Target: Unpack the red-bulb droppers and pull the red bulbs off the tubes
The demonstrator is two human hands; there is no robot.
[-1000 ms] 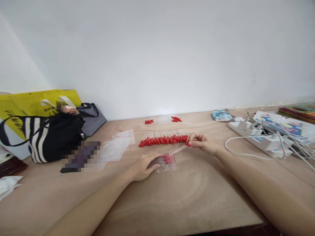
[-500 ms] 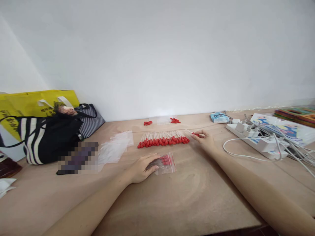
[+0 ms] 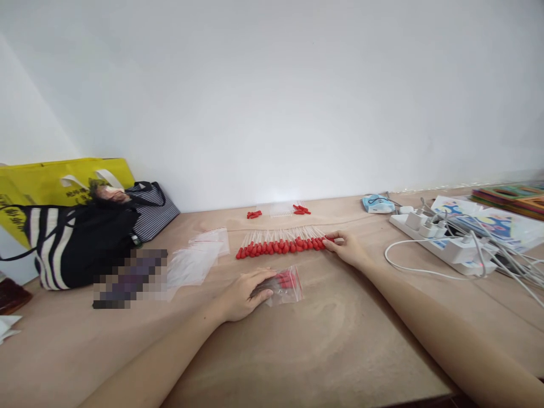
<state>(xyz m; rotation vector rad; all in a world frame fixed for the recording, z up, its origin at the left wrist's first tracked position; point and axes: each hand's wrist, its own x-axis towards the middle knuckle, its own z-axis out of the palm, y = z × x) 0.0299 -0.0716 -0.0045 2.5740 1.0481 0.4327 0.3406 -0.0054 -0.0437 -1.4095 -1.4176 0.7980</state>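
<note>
The table (image 3: 348,340) is brown, with a wood-like grain. Mid-table lies a row of sticks (image 3: 283,247), red heads toward the near side. Nearer lies a clear packet (image 3: 293,286) with red pieces inside; beyond the row are two red clusters (image 3: 301,209), left and right. On the left are overlapping clear bags (image 3: 198,258), a blurred dark item (image 3: 136,280), and black (image 3: 91,238), striped (image 3: 155,207) and yellow bags (image 3: 85,170). On the right are a blue mask (image 3: 377,204), a power strip (image 3: 457,249), cables (image 3: 397,269) and printed sheets (image 3: 495,221).
</note>
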